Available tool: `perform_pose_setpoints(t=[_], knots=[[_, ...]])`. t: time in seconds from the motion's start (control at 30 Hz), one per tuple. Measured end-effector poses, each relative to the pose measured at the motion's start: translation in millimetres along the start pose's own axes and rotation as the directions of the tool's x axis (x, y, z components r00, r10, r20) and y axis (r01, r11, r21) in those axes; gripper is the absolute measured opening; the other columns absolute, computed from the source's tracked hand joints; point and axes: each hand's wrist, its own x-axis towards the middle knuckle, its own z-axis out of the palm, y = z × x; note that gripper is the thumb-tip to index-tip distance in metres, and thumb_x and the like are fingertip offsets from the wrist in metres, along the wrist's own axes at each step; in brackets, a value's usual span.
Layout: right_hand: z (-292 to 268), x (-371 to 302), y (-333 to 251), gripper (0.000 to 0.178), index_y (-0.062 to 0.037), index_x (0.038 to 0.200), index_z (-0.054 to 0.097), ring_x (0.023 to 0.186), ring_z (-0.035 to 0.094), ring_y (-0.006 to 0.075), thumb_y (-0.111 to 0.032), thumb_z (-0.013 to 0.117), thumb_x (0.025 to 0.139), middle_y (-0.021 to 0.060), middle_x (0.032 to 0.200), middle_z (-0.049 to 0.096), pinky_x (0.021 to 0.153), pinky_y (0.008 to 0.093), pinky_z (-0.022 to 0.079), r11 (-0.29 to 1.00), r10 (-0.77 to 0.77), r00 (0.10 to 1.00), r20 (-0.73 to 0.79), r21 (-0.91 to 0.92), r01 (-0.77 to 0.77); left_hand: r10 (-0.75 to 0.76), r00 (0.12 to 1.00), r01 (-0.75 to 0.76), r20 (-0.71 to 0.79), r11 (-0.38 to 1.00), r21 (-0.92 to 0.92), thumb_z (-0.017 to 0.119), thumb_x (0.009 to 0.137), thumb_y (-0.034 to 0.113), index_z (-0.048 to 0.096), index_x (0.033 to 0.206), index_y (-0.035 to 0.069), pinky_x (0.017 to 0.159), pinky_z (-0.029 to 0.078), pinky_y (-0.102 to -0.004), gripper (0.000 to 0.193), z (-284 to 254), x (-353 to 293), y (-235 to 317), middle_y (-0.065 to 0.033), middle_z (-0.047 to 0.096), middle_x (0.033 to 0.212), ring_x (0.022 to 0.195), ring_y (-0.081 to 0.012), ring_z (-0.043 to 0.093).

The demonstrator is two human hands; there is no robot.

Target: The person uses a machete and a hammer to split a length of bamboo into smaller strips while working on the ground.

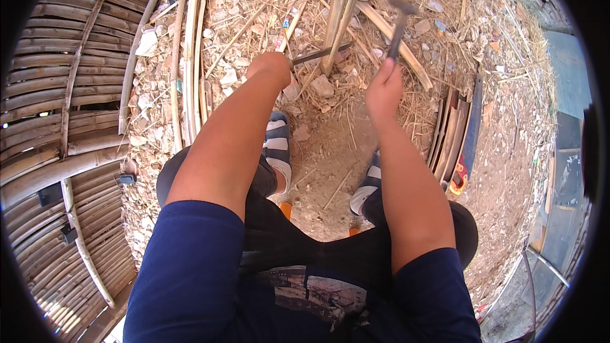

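Note:
My left hand [270, 68] is closed around the handle end of a long dark knife [310, 56], its blade pointing right. The blade lies across the lower part of a pale bamboo piece [338, 16], which shows two long strips running up to the top edge. Whether the blade is in the bamboo or against it, I cannot tell. My right hand [384, 92] grips a hammer [398, 38] by its handle. The hammer's dark head is raised to the right of the bamboo, apart from the blade, and slightly blurred.
Straw, stone chips and bamboo scraps cover the ground [318, 140]. Long bamboo strips [190, 57] lie at left beside a slatted bamboo wall [51, 82]. More split pieces [450, 130] lie at right, near my striped slippers [277, 136]. Blue-grey panels [569, 76] stand at far right.

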Motion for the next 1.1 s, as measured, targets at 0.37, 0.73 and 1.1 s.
perform_pose_setpoints(t=[0.37, 0.73, 1.1], knots=[[-4, 23, -11, 0.061, 0.0031, 0.099, 0.066, 0.088, 0.065, 0.046, -0.05, 0.038, 0.108, 0.0262, 0.091, 0.069, 0.082, 0.054, 0.048, 0.989, 0.141, 0.984, 0.111, 0.018, -0.144, -0.005, 0.999, 0.005, -0.037, 1.0, -0.02, 0.065, 0.093, 0.02, 0.074, 0.125, 0.025, 0.091, 0.059, -0.0433, 0.033, 8, 6, -6, -0.0091, 0.073, 0.119, 0.11, -0.0301, 0.071], [17, -7, 19, 0.06, 0.0053, 0.107, 0.062, 0.093, 0.065, 0.0463, -0.049, 0.035, 0.11, 0.0257, 0.094, 0.069, 0.083, 0.053, 0.05, 0.932, 0.156, 0.916, 0.369, -0.363, -0.013, -0.016, 0.999, 0.015, -0.037, 1.0, -0.027, 0.062, 0.094, 0.019, 0.073, 0.125, 0.027, 0.091, 0.059, -0.0428, 0.034, 12, 12, -6, -0.0086, 0.073, 0.117, 0.109, -0.0292, 0.071], [-10, 11, -45, 0.055, 0.0023, 0.096, 0.061, 0.069, 0.062, 0.0332, -0.045, 0.036, 0.111, 0.0152, 0.073, 0.061, 0.071, 0.0481, 0.05, 0.968, -0.06, 0.993, -0.1, 0.238, 0.082, -0.018, 1.0, 0.017, -0.021, 0.998, -0.053, 0.063, 0.092, 0.014, 0.073, 0.125, 0.028, 0.091, 0.06, -0.0422, 0.038, 13, 8, -11, -0.0075, 0.073, 0.117, 0.109, -0.0289, 0.071]])
